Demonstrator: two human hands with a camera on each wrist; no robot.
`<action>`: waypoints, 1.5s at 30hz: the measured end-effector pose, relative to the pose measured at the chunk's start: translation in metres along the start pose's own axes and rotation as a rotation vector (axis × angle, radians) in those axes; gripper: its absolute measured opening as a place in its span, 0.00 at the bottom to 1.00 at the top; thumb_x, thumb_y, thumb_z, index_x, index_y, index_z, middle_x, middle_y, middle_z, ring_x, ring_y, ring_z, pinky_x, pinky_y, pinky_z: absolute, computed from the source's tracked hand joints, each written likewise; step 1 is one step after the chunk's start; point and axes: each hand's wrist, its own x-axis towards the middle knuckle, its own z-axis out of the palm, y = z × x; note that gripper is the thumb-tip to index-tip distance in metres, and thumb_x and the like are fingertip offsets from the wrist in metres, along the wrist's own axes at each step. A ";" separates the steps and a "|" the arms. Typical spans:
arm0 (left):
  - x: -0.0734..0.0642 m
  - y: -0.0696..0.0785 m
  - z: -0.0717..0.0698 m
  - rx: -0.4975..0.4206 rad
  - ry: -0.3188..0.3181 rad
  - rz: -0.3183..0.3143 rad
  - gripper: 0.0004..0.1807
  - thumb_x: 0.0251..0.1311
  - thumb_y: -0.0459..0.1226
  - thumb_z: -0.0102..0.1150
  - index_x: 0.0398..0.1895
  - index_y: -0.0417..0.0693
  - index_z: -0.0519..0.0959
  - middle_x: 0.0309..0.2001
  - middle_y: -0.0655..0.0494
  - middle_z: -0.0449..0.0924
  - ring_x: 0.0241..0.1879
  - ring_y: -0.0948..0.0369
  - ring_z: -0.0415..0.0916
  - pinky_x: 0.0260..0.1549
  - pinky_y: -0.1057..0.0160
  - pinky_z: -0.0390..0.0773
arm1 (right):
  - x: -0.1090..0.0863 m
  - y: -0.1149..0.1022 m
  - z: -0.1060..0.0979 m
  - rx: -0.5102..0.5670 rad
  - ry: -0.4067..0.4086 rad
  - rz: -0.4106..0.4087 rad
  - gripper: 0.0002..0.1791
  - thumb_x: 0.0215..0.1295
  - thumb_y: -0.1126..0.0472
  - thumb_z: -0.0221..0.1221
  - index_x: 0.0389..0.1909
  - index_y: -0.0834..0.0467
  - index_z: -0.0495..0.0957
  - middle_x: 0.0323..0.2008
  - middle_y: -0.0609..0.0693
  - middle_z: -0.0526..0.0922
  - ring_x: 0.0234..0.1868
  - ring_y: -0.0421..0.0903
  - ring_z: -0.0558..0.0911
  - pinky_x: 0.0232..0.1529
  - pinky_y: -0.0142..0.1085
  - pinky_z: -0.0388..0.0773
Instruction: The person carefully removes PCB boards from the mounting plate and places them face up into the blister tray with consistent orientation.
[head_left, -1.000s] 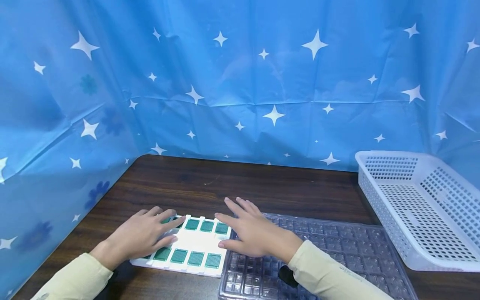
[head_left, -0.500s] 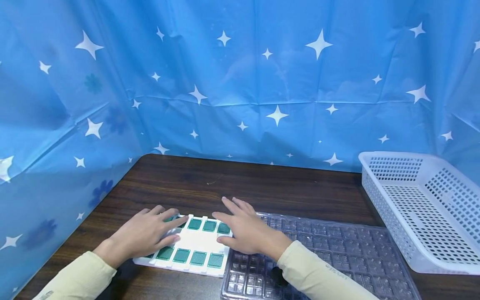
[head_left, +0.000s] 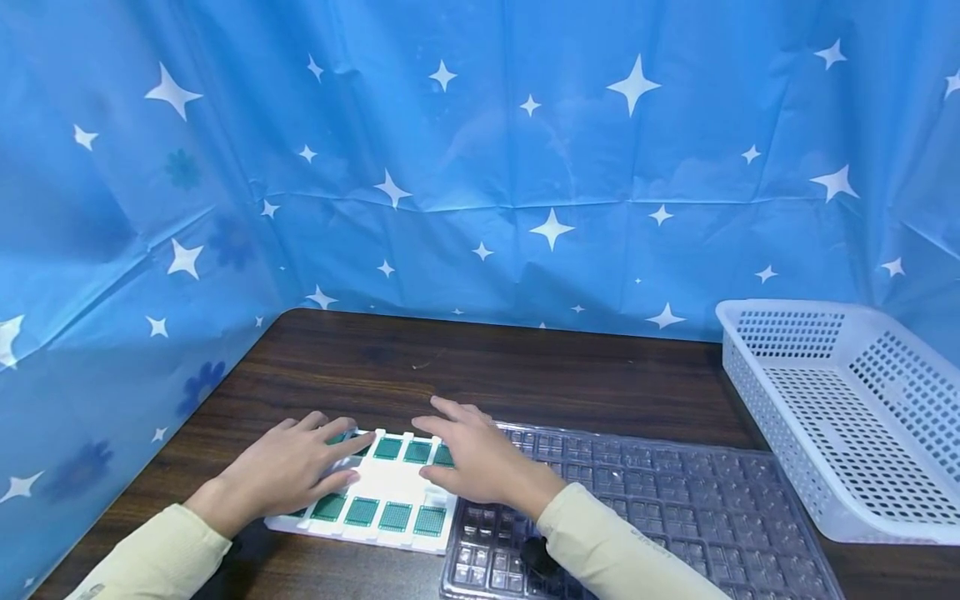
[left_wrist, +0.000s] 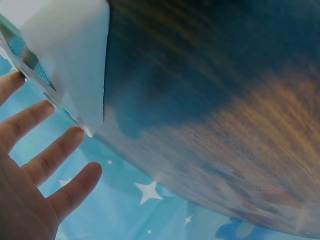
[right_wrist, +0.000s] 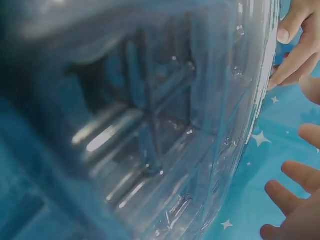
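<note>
A flat white holder [head_left: 390, 481] with green perforated circuit boards [head_left: 394, 517] in two rows lies on the table. Over its left end, my left hand [head_left: 292, 468] has its fingers spread, hiding some boards. In the left wrist view its fingertips are right at the edge of the holder [left_wrist: 67, 60]. At the holder's right end is my right hand [head_left: 480, 461], fingers extended and thumb apart, overlapping the last board in the far row. Beneath the right wrist lies a clear plastic tray [head_left: 697, 508] with many small compartments; its ribbed wall [right_wrist: 165, 120] fills much of the right wrist view.
A white perforated basket [head_left: 772, 454] stands on the right, close to the clear tray. The dark wooden table [head_left: 525, 358] extends behind the hands to a blue star-patterned curtain [head_left: 480, 150], which also hangs along the left side.
My right hand has shifted left, a little further over the holder's right end, with its fingers drawn closer together. The left hand keeps its place on the holder.
</note>
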 end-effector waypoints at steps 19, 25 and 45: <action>0.002 -0.001 -0.001 -0.002 0.001 0.006 0.31 0.68 0.63 0.42 0.67 0.63 0.72 0.62 0.51 0.76 0.55 0.47 0.76 0.48 0.40 0.79 | 0.009 -0.009 0.002 0.050 0.032 0.048 0.23 0.64 0.50 0.62 0.59 0.49 0.78 0.68 0.51 0.71 0.69 0.55 0.68 0.69 0.64 0.57; 0.004 -0.002 0.000 -0.007 -0.001 0.007 0.30 0.68 0.63 0.42 0.67 0.63 0.72 0.62 0.51 0.75 0.55 0.47 0.76 0.47 0.39 0.79 | 0.011 -0.011 0.005 0.059 0.071 0.077 0.19 0.63 0.52 0.64 0.55 0.49 0.81 0.65 0.50 0.75 0.68 0.55 0.68 0.69 0.65 0.56; 0.008 -0.004 0.003 -0.034 -0.023 0.000 0.30 0.67 0.62 0.45 0.67 0.63 0.72 0.62 0.51 0.75 0.56 0.47 0.76 0.49 0.39 0.78 | 0.013 0.001 0.012 0.096 0.114 0.212 0.18 0.54 0.56 0.71 0.46 0.54 0.85 0.65 0.51 0.75 0.69 0.58 0.67 0.70 0.56 0.61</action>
